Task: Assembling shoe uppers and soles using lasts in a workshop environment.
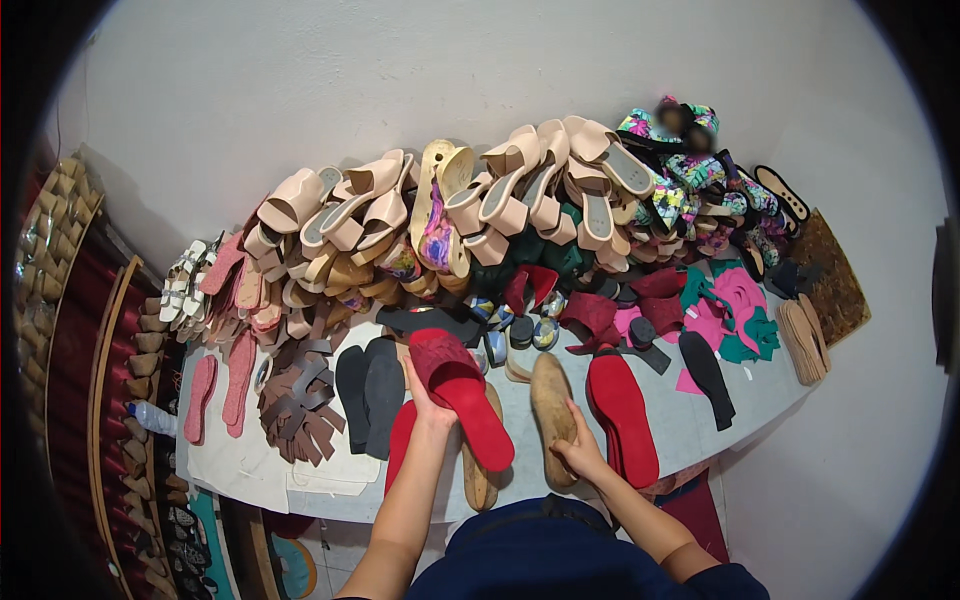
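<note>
My left hand (428, 408) grips a red slide sandal (482, 428) with a textured wide strap, held up over the table with its heel end toward me. Part of the fingers is hidden behind the sandal. In my right hand (580, 452) is a worn tan shoe last (549, 395), clasped near its lower end. A second shoe last (480, 485) shows below the sandal. Just right of my right hand lie stacked red soles (625, 415). Another red sole (399, 440) is partly covered by my left forearm.
Beige heeled sandals (500, 200) are heaped along the wall, beside patterned sandals (690, 180). Dark soles (382, 395), brown straps (300, 400), pink soles (240, 385) and green and pink scraps (735, 310) lie on the table (235, 485). Shelves of lasts (60, 250) stand left.
</note>
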A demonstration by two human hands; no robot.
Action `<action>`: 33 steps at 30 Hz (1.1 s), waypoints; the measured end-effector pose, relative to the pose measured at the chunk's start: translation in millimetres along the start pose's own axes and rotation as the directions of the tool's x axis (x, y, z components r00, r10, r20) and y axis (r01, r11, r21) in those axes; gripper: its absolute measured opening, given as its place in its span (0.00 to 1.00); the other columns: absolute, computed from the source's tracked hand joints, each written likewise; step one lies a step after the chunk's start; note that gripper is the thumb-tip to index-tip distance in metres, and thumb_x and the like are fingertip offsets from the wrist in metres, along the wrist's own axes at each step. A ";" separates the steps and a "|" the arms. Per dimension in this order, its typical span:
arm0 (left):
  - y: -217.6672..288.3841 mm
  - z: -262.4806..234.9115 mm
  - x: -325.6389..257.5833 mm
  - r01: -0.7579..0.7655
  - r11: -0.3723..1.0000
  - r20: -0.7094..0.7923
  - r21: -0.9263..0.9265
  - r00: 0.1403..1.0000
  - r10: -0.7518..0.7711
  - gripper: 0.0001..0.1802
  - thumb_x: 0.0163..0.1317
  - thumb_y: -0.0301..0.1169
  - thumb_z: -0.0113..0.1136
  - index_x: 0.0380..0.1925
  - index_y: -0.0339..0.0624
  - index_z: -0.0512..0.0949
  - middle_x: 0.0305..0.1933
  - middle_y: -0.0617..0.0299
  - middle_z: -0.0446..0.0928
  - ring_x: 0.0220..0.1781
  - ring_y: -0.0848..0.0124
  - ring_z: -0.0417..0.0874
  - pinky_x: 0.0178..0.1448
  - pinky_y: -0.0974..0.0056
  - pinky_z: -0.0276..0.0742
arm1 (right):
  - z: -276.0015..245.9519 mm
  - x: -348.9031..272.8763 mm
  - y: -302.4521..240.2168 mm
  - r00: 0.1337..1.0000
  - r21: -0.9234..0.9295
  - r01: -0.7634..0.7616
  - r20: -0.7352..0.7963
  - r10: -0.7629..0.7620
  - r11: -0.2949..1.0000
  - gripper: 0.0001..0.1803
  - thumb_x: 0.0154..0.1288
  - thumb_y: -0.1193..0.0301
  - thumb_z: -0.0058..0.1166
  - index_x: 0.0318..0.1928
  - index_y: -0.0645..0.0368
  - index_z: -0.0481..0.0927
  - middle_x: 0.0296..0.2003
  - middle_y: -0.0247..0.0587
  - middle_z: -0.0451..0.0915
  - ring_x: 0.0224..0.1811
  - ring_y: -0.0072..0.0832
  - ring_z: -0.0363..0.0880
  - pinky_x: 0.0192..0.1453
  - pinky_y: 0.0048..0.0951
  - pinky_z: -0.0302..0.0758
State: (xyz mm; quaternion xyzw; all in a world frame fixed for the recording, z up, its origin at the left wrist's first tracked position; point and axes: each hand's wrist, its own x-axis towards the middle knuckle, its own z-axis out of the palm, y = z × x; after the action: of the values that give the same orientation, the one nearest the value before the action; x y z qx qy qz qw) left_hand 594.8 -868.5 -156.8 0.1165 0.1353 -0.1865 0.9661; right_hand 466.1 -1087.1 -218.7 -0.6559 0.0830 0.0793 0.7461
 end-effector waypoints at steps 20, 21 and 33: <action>-58.0 34.9 -11.8 -0.129 0.836 0.021 0.534 0.990 0.139 0.38 0.61 0.59 0.23 0.56 0.39 0.59 0.55 0.48 0.66 0.55 0.58 0.69 0.58 0.57 0.63 | 49.9 16.6 -71.3 0.994 0.194 0.007 0.109 -0.028 0.981 0.23 0.66 0.67 0.40 0.59 0.60 0.55 0.48 0.36 0.69 0.48 0.20 0.68 0.51 0.23 0.66; -55.9 26.1 -11.6 -0.144 0.763 -0.020 0.630 0.979 0.201 0.33 0.65 0.54 0.23 0.55 0.38 0.60 0.53 0.52 0.67 0.55 0.65 0.69 0.58 0.61 0.64 | 50.5 16.2 -70.9 0.993 0.209 0.051 0.098 -0.072 0.977 0.22 0.67 0.66 0.39 0.58 0.60 0.57 0.49 0.35 0.69 0.47 0.20 0.67 0.51 0.23 0.65; -72.8 -6.3 -48.8 -0.453 0.245 0.329 0.857 0.847 0.417 0.25 0.54 0.17 0.47 0.55 0.31 0.59 0.49 0.57 0.67 0.49 0.72 0.70 0.54 0.70 0.65 | 56.2 16.7 -82.5 0.995 0.337 0.072 0.043 -0.092 0.939 0.20 0.67 0.67 0.38 0.57 0.58 0.59 0.46 0.35 0.71 0.44 0.18 0.70 0.48 0.22 0.67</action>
State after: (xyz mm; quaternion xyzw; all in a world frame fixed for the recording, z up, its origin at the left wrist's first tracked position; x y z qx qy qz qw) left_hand 521.3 -916.4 -160.5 0.6567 -0.0439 0.0431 0.7516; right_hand 502.2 -1041.6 -135.8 -0.5196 0.0464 0.0519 0.8515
